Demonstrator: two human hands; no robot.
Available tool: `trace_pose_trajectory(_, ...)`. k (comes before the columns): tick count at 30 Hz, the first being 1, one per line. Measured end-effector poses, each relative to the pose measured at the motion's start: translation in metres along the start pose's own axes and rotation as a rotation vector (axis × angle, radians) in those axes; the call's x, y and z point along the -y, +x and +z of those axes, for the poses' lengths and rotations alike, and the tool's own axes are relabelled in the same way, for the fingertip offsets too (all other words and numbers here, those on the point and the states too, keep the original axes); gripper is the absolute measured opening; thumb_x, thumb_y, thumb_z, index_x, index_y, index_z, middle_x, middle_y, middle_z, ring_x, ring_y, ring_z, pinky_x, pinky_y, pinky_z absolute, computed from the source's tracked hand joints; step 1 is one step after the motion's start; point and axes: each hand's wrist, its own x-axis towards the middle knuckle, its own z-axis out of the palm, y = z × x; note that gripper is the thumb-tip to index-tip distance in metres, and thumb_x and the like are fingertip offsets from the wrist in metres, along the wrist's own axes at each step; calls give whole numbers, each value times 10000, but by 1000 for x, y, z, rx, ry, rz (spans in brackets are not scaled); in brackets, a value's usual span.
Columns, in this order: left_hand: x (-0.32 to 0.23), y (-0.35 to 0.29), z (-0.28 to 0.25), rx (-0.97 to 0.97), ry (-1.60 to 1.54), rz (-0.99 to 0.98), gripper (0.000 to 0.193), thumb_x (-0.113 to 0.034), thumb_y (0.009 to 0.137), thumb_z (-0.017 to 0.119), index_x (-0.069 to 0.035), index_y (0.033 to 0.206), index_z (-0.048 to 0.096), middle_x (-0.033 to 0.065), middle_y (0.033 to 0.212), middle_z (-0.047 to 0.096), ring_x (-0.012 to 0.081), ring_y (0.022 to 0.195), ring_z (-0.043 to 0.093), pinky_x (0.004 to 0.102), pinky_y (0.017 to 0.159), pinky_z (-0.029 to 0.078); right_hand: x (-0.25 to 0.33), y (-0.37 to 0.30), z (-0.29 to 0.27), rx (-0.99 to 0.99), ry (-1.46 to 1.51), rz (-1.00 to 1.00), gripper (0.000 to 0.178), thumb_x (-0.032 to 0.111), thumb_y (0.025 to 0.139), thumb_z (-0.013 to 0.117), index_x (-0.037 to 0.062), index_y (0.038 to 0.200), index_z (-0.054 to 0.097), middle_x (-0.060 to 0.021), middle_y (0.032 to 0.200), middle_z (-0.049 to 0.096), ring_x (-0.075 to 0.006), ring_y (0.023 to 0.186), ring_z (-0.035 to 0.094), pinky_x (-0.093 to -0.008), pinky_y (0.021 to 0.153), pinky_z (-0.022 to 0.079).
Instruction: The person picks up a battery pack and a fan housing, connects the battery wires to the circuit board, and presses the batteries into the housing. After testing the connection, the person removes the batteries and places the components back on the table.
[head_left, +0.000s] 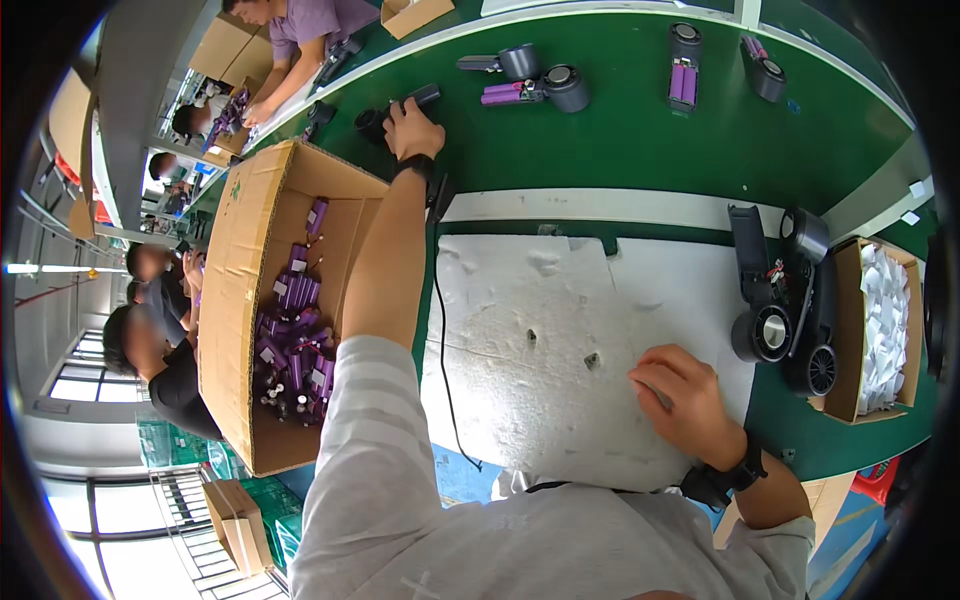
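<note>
Well, upper left, the left hand [413,130] lies on 1 black tool [372,125]; I can't tell if fingers grip. Best hold it snugly. Lower right, the right hand [688,405] is empty, fingers slightly apart.

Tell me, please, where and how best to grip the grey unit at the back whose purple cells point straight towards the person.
Probably by that unit's round head, from above, grasping its left and right sides. The head is broad and rounded, nothing touches its sides, and the near end exposes purple cells, best left unpressed.
</note>
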Motion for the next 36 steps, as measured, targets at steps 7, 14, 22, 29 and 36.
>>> trace_pose_trajectory(7,27,57,25,64,346,157,514,-116,799,630,-171,1301,533,112,1345,529,320,1220,511,557,1067,273,-4,2,0,-24,3,82,139,-37,746,708,15,867,663,-114,873,625,-260,638,611,-324,540,498)
trace_pose_trajectory(14,-19,39,-31,183,278,50,524,-180,781,701,-146,1279,540,112,1216,631,326,1150,583,547,974,417,-7,6,1,-13,22,144,113,-30,758,705,18,853,667,-104,859,626,-209,632,605,-294,526,487)
trace_pose_trajectory(22,-120,-106,-151,-55,-800,331,475,-268,653,896,-2,881,575,122,783,694,190,715,686,303,668,547,-12,-12,-3,-36,512,469,334,117,925,590,75,1253,541,-88,947,640,-161,666,611,-257,533,477)
trace_pose_trajectory(29,-151,-294,-189,168,-884,606,410,-86,670,757,-75,1043,587,101,1203,586,294,973,635,394,736,554,4,-1,4,-171,978,494,699,79,941,545,98,1515,146,-164,1161,601,-214,929,641,-270,739,517)
trace_pose_trajectory(36,-63,-281,-233,329,-889,409,391,-94,782,739,-73,1154,619,130,1165,614,329,1024,625,384,854,524,-7,-1,10,-40,501,309,708,-60,892,544,69,1506,217,-126,1168,600,-149,997,598,-233,831,462)
